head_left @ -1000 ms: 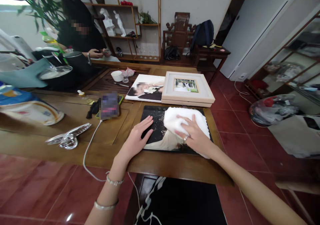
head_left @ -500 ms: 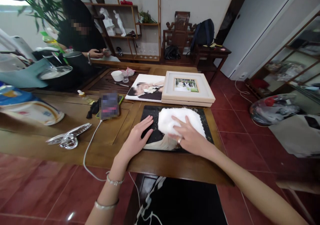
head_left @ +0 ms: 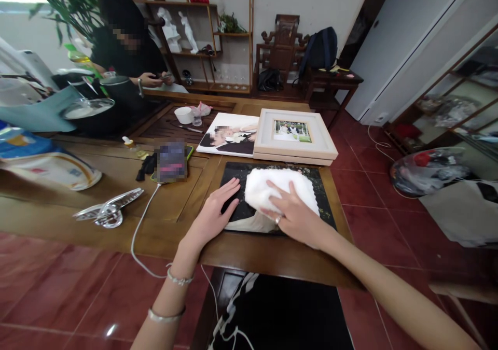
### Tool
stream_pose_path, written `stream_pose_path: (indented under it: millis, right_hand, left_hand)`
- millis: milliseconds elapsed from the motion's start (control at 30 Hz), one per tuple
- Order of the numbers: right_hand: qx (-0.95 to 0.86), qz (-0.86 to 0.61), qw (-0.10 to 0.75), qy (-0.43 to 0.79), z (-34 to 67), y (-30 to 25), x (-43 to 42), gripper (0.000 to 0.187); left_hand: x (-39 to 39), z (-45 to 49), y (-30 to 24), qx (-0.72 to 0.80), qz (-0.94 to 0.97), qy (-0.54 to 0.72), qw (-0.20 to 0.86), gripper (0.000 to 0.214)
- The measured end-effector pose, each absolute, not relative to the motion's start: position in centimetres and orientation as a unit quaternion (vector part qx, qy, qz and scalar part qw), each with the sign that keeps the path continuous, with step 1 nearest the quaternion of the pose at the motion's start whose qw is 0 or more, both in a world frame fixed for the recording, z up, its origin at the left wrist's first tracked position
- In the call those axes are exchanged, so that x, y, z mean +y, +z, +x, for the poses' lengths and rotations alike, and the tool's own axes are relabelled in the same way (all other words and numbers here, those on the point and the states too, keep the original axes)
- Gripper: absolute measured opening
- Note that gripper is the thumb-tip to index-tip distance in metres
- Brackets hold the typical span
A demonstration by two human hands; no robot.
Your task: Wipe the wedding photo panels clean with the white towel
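A dark glossy photo panel lies flat at the table's front edge, with a pale dress shape along its lower part. My left hand rests on the panel's left side, fingers stretched out and thumb apart, holding nothing. Over the panel's middle and right is a white fluffy cloth, which hides much of the picture. My right hand presses flat on this cloth with spread fingers, a ring showing on one of them.
Behind the panel are a light framed photo and a white-edged portrait print. To the left lie a phone on a white cable, a clear shiny butterfly-shaped object and a blue-and-white pack. Another person sits across the table.
The white cloth and my right hand have shifted very slightly left over the panel. My left hand stays in place. The whole view has moved a little.
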State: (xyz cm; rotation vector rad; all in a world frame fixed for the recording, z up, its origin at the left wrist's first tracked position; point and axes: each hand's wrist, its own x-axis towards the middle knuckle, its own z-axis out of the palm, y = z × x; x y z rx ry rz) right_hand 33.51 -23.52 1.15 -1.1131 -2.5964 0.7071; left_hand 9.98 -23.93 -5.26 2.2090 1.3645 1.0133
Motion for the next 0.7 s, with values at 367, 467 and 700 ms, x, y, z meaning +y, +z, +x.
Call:
stream_pose_path:
  millis: [367, 467, 700]
  right_hand:
    - [-0.881, -0.404, 0.134, 0.209, 30.8, 1.1, -17.9, 0.028]
    - [-0.885, -0.391, 0.115, 0.226, 31.4, 1.1, -20.2, 0.025]
    - [-0.892, -0.353, 0.088, 0.269, 33.8, 1.7, -28.9, 0.018]
  left_hand:
    - [-24.0, 10.0, -5.1, 0.485, 0.776, 0.358, 0.184, 0.039]
    - [-24.0, 10.0, -5.1, 0.484, 0.778, 0.356, 0.183, 0.039]
    - [-24.0, 9.9, -5.1, 0.487, 0.781, 0.349, 0.178, 0.040]
